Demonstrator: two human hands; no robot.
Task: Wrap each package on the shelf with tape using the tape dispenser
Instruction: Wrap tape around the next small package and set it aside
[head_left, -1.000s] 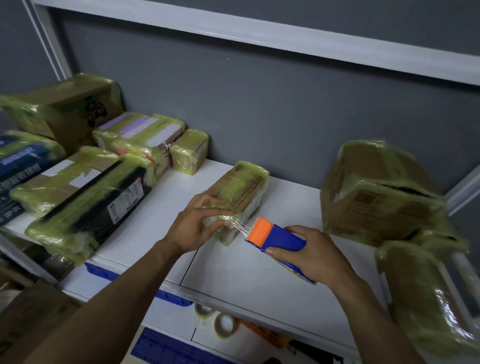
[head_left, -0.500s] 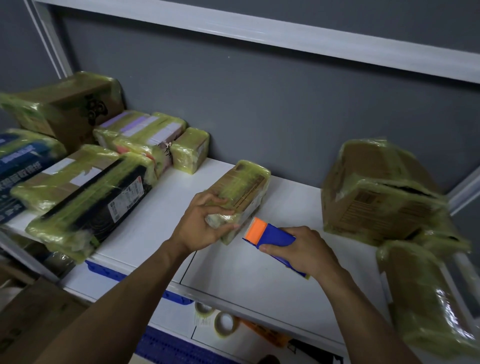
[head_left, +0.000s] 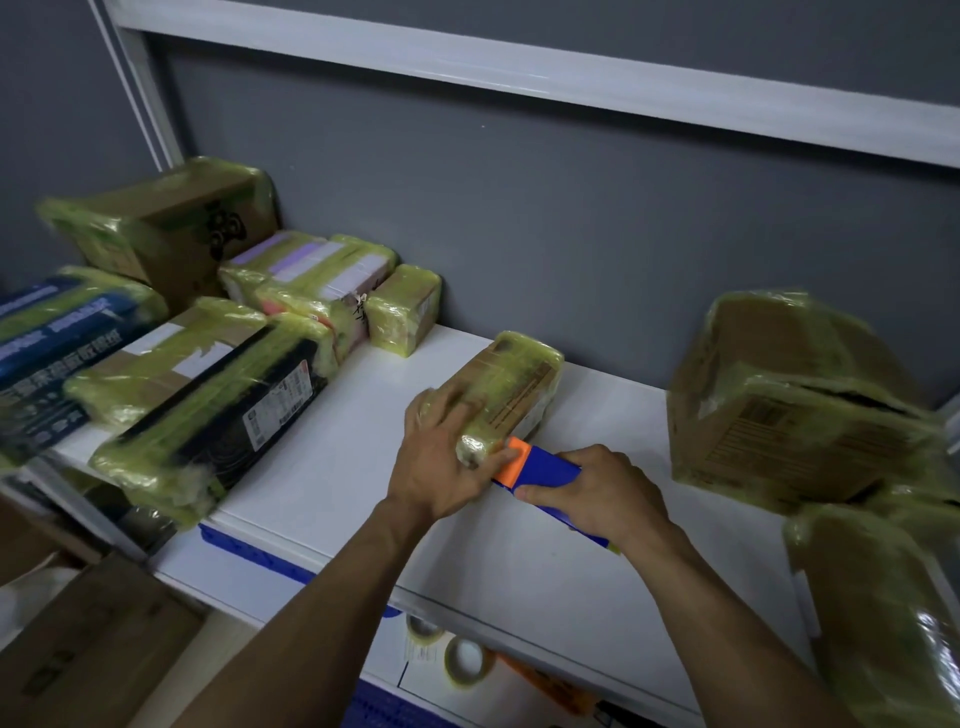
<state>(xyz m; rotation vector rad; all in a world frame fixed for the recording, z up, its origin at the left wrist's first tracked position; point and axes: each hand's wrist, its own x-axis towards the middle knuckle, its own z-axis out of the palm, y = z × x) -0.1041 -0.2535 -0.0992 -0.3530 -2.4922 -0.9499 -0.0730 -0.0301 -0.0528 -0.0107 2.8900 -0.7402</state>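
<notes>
A small brown package (head_left: 511, 387) wrapped in yellowish tape lies at the middle of the white shelf (head_left: 322, 467). My left hand (head_left: 441, 457) grips its near end, fingers over the top and thumb along the near corner. My right hand (head_left: 597, 493) holds the blue tape dispenser (head_left: 545, 470). The dispenser's orange head (head_left: 511, 462) touches the package's near right corner, beside my left thumb.
Several tape-wrapped packages crowd the shelf's left side (head_left: 208, 384), with a small cube-shaped one (head_left: 402, 312) near the wall. Large wrapped boxes (head_left: 795, 400) stand at the right. Tape rolls (head_left: 465, 662) lie on the level below. A cardboard box (head_left: 78, 649) sits at lower left.
The dispenser has moved left up to the package's near corner, closing the gap where stretched tape showed. My left hand has shifted its grip on the package's near end.
</notes>
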